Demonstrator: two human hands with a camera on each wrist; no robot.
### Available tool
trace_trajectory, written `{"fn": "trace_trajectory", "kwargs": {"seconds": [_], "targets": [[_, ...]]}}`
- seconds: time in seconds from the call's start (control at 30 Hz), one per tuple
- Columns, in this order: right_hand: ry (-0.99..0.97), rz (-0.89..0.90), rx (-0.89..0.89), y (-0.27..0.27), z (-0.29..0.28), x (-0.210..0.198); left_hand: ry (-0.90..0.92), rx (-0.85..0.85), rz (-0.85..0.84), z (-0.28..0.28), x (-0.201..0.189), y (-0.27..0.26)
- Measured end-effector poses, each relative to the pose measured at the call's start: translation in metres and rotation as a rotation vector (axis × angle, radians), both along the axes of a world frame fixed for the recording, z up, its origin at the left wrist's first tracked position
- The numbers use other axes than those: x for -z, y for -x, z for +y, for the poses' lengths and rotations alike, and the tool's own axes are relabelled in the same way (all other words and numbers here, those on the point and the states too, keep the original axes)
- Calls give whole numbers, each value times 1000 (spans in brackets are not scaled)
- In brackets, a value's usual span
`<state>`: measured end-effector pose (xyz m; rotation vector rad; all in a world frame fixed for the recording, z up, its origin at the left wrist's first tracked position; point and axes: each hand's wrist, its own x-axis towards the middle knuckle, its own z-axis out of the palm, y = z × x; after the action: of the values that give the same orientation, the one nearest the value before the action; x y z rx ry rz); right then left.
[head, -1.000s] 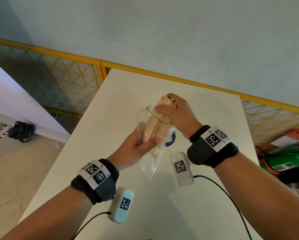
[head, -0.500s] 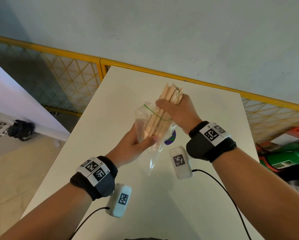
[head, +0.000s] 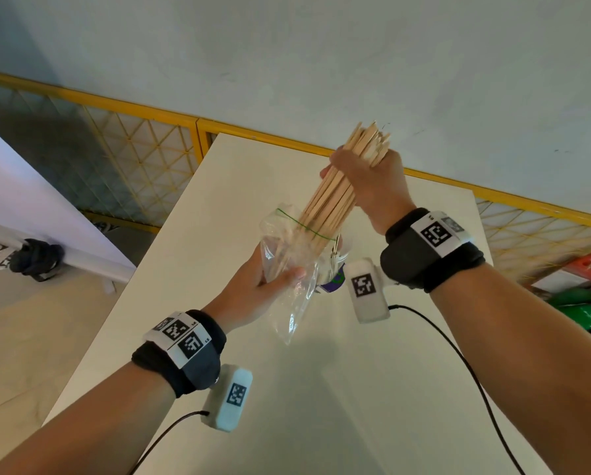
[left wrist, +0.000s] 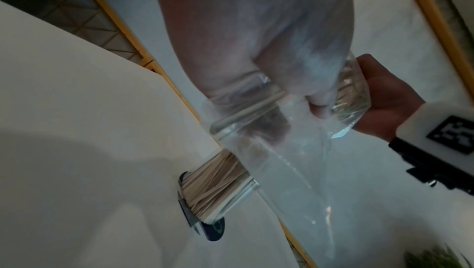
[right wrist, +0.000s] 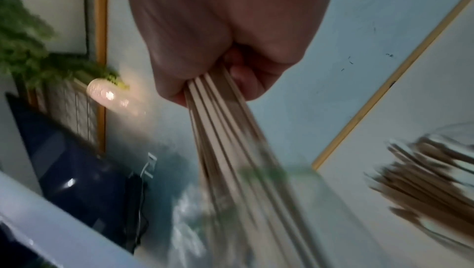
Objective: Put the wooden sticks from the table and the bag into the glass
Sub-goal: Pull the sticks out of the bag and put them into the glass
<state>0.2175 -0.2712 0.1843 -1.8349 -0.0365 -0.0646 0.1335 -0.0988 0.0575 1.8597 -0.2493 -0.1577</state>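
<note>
My right hand [head: 372, 180] grips a thick bundle of wooden sticks [head: 331, 200] near its top and holds it tilted above the white table [head: 355, 389]. The bundle's lower ends still sit inside the mouth of a clear plastic bag [head: 297, 296], which my left hand [head: 270, 279] holds by its side. In the left wrist view the glass [left wrist: 218, 187] stands on the table beneath the bag [left wrist: 295, 171], packed with several sticks. The right wrist view, blurred, shows the gripped sticks [right wrist: 218, 120] and the glass [right wrist: 423, 181] at the right.
A dark coaster [left wrist: 215, 229] lies under the glass. A yellow mesh fence [head: 143, 159] runs along the table's far edge. A white board [head: 30, 207] leans at the left, and a green cylinder [head: 581, 303] lies on the floor at the right.
My right hand has pulled the stick bundle upward, so most of it now stands out of the bag. The left hand keeps its hold on the bag and has risen slightly.
</note>
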Motion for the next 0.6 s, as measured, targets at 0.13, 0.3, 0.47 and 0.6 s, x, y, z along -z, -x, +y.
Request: {"fn": "trace_trajectory", "kwargs": {"seconds": [0.13,0.3,0.47,0.6], "targets": [[-21,-41,78,-18,-8,-12,49,-33,8,5,5,-3],[3,-72,252,-41,-34,-8,104,-118,56,15,11,-2],[315,4,212,-41,-41,39,153,-211,11,24,13,-5],[413,27,154,-40,-34,70,180,-219,29,27,20,-8]]}}
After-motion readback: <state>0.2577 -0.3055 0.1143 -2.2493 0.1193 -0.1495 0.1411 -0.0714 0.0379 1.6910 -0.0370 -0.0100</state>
